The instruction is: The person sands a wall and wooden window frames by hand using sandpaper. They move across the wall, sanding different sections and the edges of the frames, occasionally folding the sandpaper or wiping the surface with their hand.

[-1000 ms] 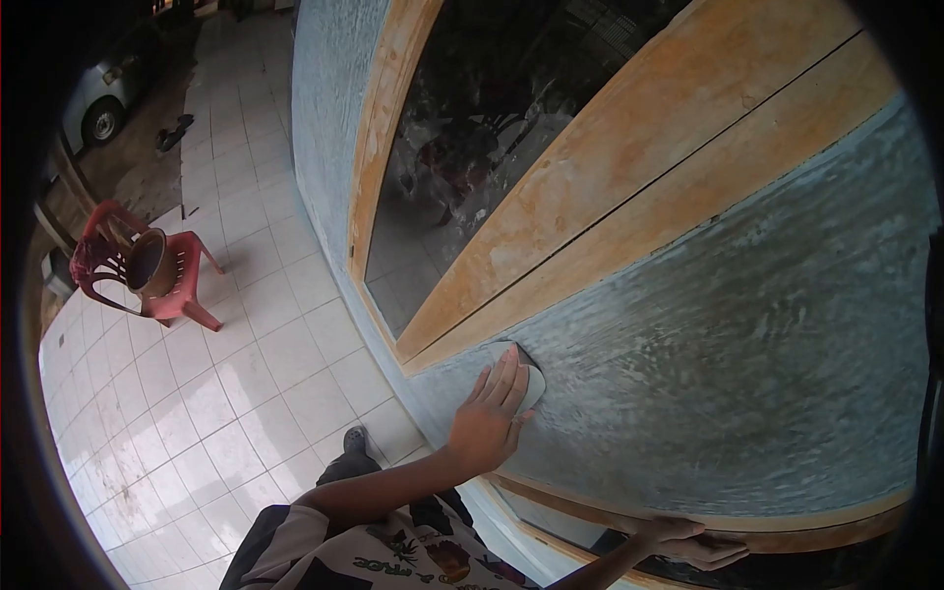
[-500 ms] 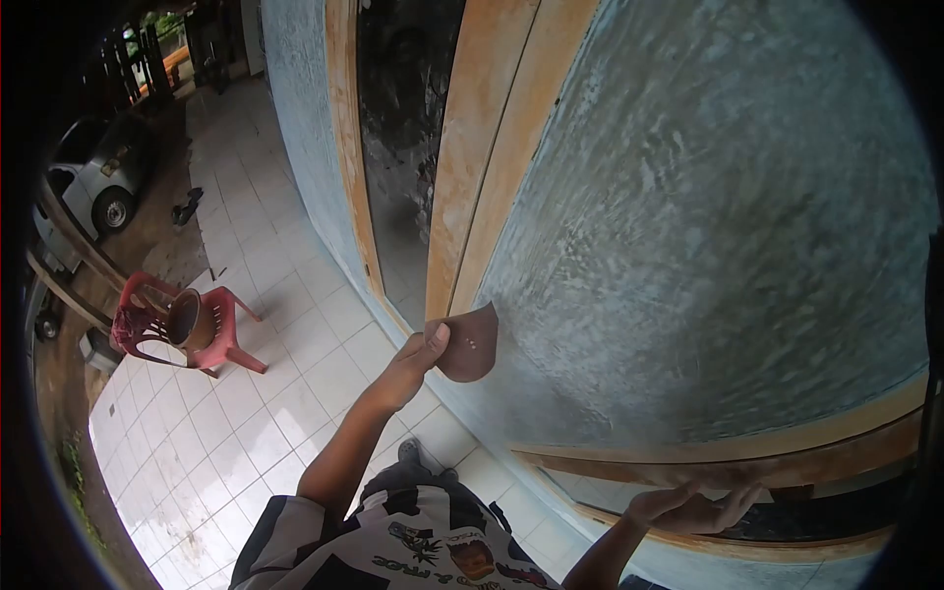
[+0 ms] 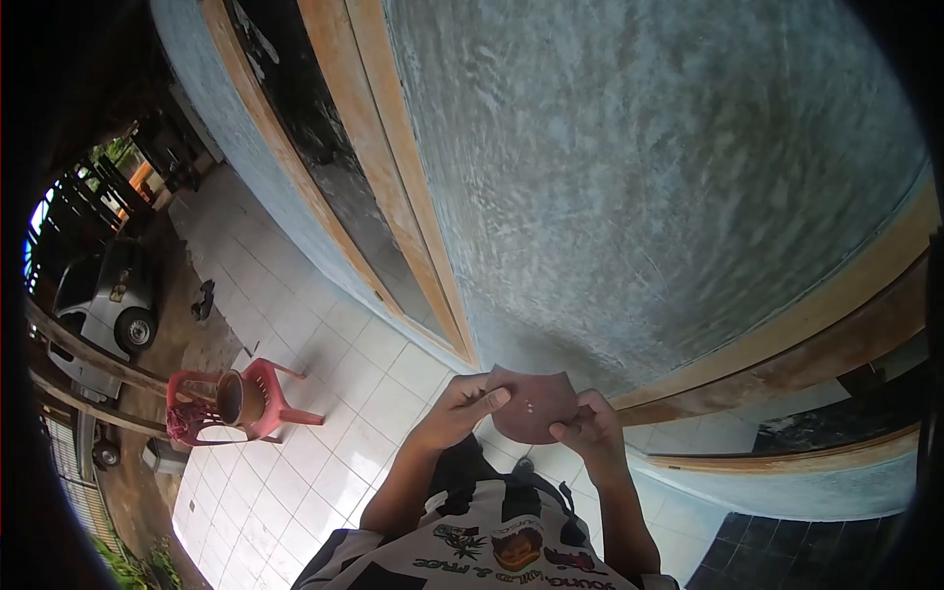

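A curved sheet of reddish-brown paper, like sandpaper, (image 3: pixel 536 405) with a few pale specks is held between both hands in front of my body. My left hand (image 3: pixel 462 408) pinches its left edge, thumb on top. On the right edge, my right hand (image 3: pixel 594 433) grips it between thumb and fingers. Behind the sheet rises the grey-blue plastered wall (image 3: pixel 629 197); the sheet's upper edge overlaps the wall's lower part in view, and whether they touch cannot be told.
Wooden window frames (image 3: pixel 379 147) border the wall at left and right. A red plastic chair (image 3: pixel 270 398) holding a brown bucket (image 3: pixel 239 398) stands on the white tiled floor (image 3: pixel 324 472). Farther left are a railing, a parked vehicle (image 3: pixel 103 315) and dark footwear (image 3: pixel 204 300).
My right hand has come from the far lower right and taken hold of the sheet's right edge. My left hand and the sheet are now lower and nearer my body. The view has shifted.
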The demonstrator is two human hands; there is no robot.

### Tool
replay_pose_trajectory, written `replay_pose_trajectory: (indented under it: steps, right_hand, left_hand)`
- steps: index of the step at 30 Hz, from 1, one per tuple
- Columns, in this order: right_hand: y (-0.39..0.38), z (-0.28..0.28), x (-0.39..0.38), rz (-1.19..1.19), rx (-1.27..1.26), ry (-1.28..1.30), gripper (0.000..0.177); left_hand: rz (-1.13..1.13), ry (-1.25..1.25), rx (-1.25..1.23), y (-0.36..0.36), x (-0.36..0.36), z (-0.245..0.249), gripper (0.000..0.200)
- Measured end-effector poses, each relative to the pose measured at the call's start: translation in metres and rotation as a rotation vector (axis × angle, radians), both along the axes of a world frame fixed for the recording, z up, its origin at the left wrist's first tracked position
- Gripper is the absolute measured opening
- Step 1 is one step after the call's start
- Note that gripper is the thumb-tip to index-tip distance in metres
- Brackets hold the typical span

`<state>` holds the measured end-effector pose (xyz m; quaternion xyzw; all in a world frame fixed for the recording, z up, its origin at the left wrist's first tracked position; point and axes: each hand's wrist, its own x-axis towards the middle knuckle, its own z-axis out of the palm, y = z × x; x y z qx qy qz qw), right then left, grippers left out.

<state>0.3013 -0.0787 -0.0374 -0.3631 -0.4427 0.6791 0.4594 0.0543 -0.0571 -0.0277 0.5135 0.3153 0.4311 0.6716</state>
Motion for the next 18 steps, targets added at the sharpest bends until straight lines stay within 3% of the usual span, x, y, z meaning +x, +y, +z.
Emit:
replay_pose_trajectory:
  steps: [2, 4, 5, 6, 8, 9, 10, 12, 13, 15, 18]
  right_hand:
    - [-0.003, 0.003, -0.008, -0.095, 0.009, 0.101, 0.032]
    - [-0.006, -0.007, -0.003, 0.127, 0.231, -0.064, 0.028]
    - [-0.009, 0.001, -0.004, 0.196, 0.315, -0.286, 0.023]
    - [-0.012, 0.008, -0.016, 0.154, 0.309, -0.286, 0.023]
    - [-0.016, 0.013, -0.050, -0.059, 0.054, -0.049, 0.022]
    - [-0.014, 0.009, -0.065, -0.157, 0.014, -0.096, 0.024]
    - [-0.009, 0.005, -0.081, -0.202, 0.009, -0.089, 0.024]
    - [0.003, 0.000, -0.117, -0.533, 0.088, -0.164, 0.026]
    - [0.010, 0.004, -0.135, -0.628, 0.045, -0.090, 0.026]
    - [0.018, -0.012, -0.161, -0.687, -0.034, -0.089, 0.028]
    - [0.034, -0.040, -0.196, -0.771, -0.144, -0.073, 0.032]
  left_hand:
    - [-0.001, 0.043, 0.036, 0.006, -0.003, 0.006, 0.033]
    - [-0.026, 0.111, 0.089, 0.023, -0.011, 0.004, 0.039]
    - [-0.117, 0.174, 0.112, 0.029, -0.014, 0.005, 0.039]
    - [-0.212, 0.235, 0.134, 0.035, -0.018, 0.008, 0.040]
    - [-0.316, 0.309, 0.152, 0.051, -0.022, 0.004, 0.036]
    - [-0.278, 0.312, 0.204, 0.060, -0.024, 0.001, 0.034]
    - [-0.240, 0.313, 0.257, 0.071, -0.031, -0.002, 0.031]
    - [-0.282, 0.302, 0.257, 0.092, -0.051, -0.003, 0.030]
    - [-0.241, 0.401, 0.365, 0.100, -0.063, 0.003, 0.033]
    - [-0.160, 0.553, 0.527, 0.111, -0.085, 0.014, 0.041]
    - [-0.116, 0.560, 0.618, 0.128, -0.131, 0.006, 0.039]
